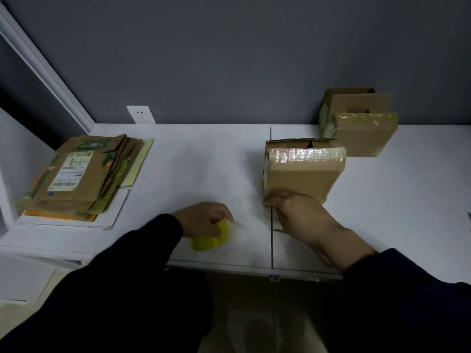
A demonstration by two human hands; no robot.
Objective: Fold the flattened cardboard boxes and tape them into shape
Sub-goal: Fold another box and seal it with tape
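A folded cardboard box (303,171) stands on the white table (204,169), with clear tape along its top edge. My right hand (298,215) grips its lower near corner. My left hand (204,219) rests on a yellow tape roll (211,239) lying on the table to the left of the box. A stack of flattened cardboard boxes (76,177) lies at the far left on white boards. A second taped box (362,123) stands behind, at the back right, its top flaps open.
A dark seam (271,240) runs across the table under my right hand. A grey wall with a white socket (141,114) stands behind the table. The table's near edge is just past my wrists.
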